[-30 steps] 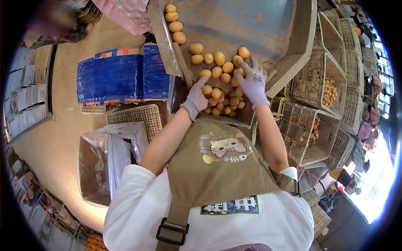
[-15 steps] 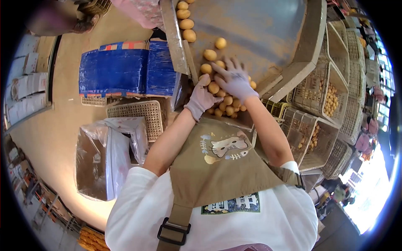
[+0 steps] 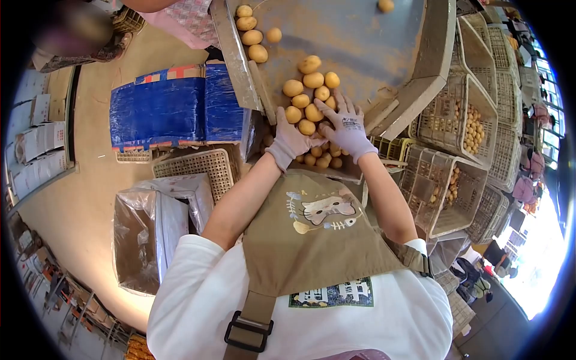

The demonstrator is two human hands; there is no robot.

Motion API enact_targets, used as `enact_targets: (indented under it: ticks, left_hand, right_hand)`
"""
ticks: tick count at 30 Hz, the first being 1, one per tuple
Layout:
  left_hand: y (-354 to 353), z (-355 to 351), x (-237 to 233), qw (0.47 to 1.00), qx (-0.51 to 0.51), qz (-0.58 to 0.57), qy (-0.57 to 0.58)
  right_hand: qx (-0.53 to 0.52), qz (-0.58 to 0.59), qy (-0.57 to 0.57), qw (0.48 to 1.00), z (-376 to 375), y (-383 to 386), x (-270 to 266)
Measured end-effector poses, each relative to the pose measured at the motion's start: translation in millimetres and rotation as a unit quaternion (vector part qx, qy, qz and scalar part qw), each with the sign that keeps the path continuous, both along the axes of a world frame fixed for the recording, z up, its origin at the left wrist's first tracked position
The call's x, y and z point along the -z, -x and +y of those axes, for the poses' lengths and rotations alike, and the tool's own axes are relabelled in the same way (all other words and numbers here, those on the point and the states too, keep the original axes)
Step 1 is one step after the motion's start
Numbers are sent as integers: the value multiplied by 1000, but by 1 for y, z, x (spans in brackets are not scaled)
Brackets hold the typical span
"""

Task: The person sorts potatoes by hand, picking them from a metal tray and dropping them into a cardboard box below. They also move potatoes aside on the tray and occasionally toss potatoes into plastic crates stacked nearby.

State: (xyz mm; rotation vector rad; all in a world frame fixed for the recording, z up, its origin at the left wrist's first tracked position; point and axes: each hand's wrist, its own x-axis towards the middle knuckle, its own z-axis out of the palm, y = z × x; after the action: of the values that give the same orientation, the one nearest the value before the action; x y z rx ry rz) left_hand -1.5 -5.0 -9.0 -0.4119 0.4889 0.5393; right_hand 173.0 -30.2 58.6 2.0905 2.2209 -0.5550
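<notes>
Small yellow-brown potatoes (image 3: 293,88) are bunched at the narrow mouth of a metal sorting tray (image 3: 354,42). My left hand (image 3: 290,141), in a pale glove, rests at the left side of the bunch, fingers apart, thumb pointing inward. On the other side my right hand (image 3: 350,128), gloved too, lies with spread fingers against the potatoes. Neither hand is wrapped round a potato. More potatoes (image 3: 321,157) lie below the mouth, close to my apron, partly hidden by my hands. A few others sit along the tray's left wall.
Plastic crates (image 3: 447,198) stand at my right, some with potatoes inside. To my left are a blue-covered box (image 3: 159,111), a woven crate (image 3: 201,168) and a plastic-lined carton (image 3: 141,240). A person in pink (image 3: 183,21) is beside the tray's far left; another is further back.
More potatoes have gathered at the tray's mouth, between my hands. My right hand has moved slightly down and flattened along their right side; the left has stayed nearly in place.
</notes>
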Motion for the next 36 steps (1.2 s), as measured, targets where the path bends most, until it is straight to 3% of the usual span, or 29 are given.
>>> enact_targets:
  ticks: [36]
  left_hand:
    - [0,-3,7,999,-24,-38,-29]
  right_hand:
    - [18,18,-10,1000,3,2,1]
